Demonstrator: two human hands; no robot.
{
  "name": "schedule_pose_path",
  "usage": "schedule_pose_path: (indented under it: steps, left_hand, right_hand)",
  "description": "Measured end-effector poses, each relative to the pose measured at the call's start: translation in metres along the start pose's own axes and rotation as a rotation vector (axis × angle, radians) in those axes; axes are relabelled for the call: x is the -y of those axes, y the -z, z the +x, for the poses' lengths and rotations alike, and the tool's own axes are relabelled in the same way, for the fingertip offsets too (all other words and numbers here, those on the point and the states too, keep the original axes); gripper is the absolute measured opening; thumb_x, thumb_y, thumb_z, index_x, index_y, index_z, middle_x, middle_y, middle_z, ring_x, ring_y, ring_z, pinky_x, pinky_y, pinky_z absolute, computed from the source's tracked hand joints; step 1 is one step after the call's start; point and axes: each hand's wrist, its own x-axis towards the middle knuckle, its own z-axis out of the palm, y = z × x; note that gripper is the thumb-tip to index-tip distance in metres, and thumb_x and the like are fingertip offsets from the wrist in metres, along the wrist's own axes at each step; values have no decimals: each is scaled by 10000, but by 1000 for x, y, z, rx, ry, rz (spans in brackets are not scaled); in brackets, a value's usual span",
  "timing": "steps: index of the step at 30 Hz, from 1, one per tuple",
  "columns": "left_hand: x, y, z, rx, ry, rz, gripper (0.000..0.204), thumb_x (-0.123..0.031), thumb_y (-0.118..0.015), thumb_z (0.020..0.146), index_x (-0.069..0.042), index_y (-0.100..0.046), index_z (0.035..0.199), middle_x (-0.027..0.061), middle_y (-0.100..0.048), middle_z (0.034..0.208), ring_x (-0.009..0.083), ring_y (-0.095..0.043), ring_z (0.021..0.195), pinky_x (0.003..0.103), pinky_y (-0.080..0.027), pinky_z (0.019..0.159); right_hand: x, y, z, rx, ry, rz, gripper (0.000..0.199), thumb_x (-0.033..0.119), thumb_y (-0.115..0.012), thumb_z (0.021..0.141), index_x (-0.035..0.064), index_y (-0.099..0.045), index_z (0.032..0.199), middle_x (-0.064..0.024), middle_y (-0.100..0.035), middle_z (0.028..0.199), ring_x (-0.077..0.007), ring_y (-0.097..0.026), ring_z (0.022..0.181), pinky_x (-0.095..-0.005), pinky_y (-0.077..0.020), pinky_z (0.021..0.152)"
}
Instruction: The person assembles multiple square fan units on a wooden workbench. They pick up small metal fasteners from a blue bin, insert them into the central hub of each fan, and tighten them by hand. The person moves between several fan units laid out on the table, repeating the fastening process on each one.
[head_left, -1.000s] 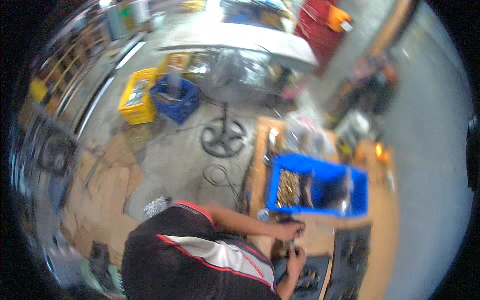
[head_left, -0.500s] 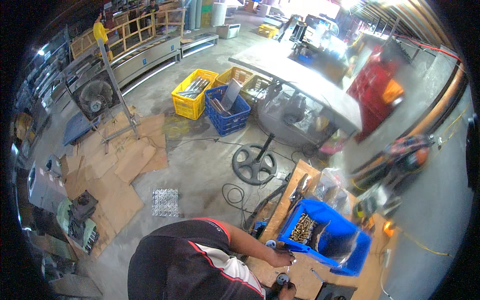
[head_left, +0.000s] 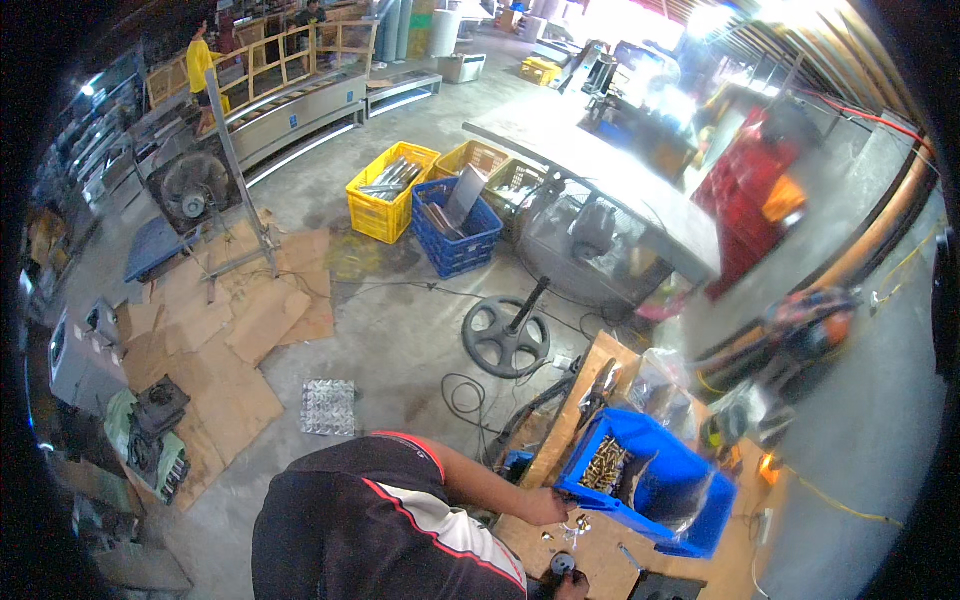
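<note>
Metal pcs (head_left: 582, 521), more showing now, lie nr L hand (head_left: 546, 507) (can't tell finger state, nor R hand's (head_left: 573, 586)).

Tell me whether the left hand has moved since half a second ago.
Yes: the left hand has shifted leftward in the picture, judged against the blue bin.
</note>
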Motion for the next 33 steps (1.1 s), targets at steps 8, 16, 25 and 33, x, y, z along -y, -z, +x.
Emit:
schedule_pose_path:
  steps: [8,16,25,33]
  left_hand:
    - [2,5,1,-27,-240,-7,223,-242,-638,806,-70,-696,935,156,-591,1024,334,-654,969,485,-558,760]
    - [1,6,-16,106,-449,73,280,-288,-696,779,-43,-689,914,157,-596,981,353,-642,956,475,-537,820]
    - [-5,17,-23,77,-402,-170,201,-204,-581,864,-26,-660,911,192,-662,892,408,-662,849,522,-530,755]
    - [-2,28,-23,141,-316,-338,241,-233,-612,855,-8,-663,927,239,-679,896,440,-661,830,542,-511,748]
  right_hand:
    - [-12,-11,-6,-86,-1,39,423,432,-561,960,26,-679,976,-213,-685,865,-414,-648,817,-507,-521,758]
    - [41,28,-14,20,-208,373,455,414,-502,1008,-4,-680,1042,-205,-711,943,-386,-667,884,-470,-526,794]
    - [68,46,-25,-40,-255,397,419,360,-514,997,-22,-675,1051,-215,-705,965,-384,-658,906,-469,-515,814]
    - [114,51,-34,-104,-276,432,365,293,-546,975,-41,-667,1057,-224,-697,983,-387,-648,915,-468,-505,832]
